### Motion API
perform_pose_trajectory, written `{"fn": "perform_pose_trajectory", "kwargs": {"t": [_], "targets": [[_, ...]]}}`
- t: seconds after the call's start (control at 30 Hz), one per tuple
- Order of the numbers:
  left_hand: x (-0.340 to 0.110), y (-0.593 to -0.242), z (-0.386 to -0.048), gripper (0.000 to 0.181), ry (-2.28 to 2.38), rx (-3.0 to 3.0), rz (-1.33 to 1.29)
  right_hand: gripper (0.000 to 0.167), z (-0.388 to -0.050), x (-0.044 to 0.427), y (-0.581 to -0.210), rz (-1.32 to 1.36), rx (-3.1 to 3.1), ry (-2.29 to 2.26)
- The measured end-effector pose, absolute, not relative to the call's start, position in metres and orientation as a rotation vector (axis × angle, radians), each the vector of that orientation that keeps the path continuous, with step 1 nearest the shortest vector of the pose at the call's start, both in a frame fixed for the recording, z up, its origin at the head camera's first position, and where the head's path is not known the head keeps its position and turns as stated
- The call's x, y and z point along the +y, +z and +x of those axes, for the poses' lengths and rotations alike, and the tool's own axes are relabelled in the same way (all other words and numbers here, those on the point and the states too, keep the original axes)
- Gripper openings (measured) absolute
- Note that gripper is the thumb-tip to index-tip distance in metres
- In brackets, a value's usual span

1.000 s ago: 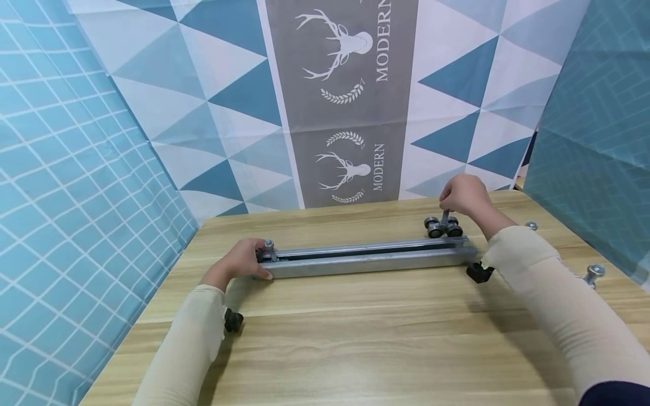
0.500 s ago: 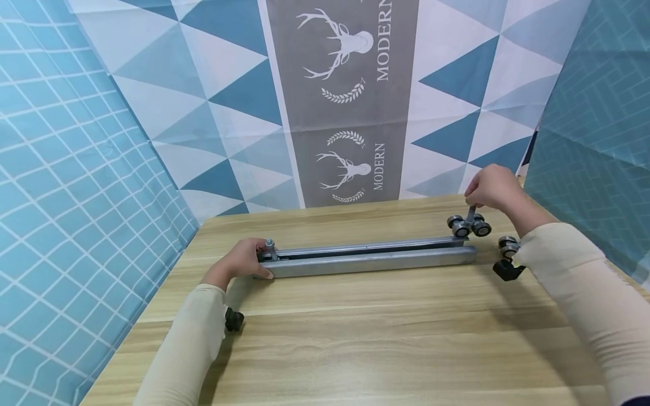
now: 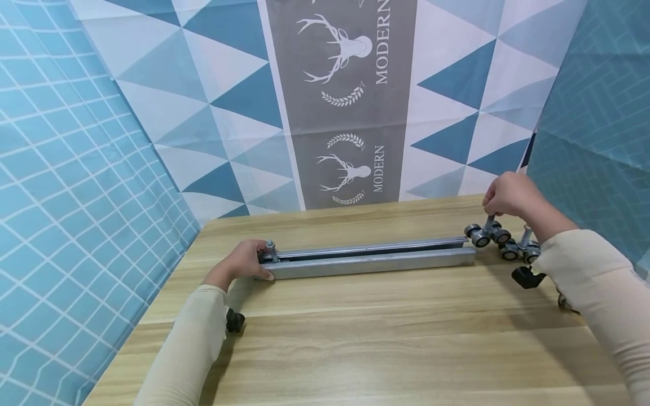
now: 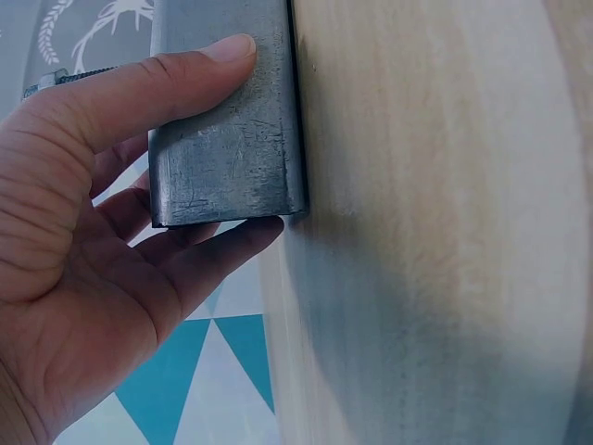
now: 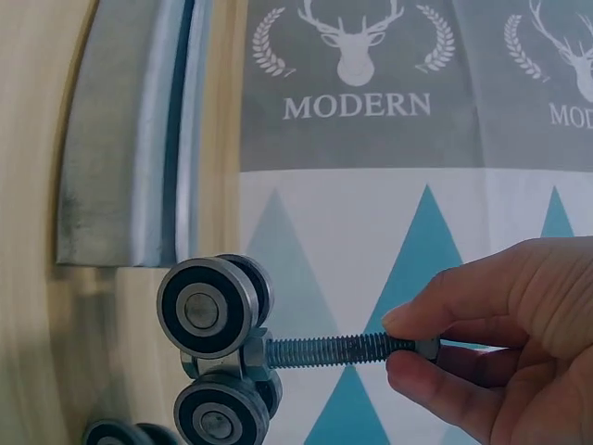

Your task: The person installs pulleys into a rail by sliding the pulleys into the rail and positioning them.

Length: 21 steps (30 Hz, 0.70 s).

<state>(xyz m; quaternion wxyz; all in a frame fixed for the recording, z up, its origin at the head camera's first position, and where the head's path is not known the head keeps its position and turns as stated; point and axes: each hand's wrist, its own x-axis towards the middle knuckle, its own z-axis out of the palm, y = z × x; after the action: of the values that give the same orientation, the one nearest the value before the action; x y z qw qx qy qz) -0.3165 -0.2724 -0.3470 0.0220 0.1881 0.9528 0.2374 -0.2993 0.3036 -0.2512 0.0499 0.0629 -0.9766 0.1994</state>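
Roller trolley (image 3: 488, 230) moved right, bolt (image 5: 334, 350) pointing up; rail (image 3: 370, 263) crosswise.

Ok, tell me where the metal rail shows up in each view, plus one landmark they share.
Head: the metal rail lies across the middle, its left end in the left hand.
Left wrist: the metal rail runs down from the top edge, left of centre.
Right wrist: the metal rail is at upper left.
Shared landmark: the white deer print, only partly visible from the left wrist.
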Motion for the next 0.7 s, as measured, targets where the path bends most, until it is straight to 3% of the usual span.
{"fn": "perform_pose_trajectory", "kwargs": {"t": [0.7], "targets": [[-0.272,-0.348,-0.316,0.053,0.742,2.952,0.573,0.015,-0.302,0.304,-0.269,0.229,-3.07,0.533]]}}
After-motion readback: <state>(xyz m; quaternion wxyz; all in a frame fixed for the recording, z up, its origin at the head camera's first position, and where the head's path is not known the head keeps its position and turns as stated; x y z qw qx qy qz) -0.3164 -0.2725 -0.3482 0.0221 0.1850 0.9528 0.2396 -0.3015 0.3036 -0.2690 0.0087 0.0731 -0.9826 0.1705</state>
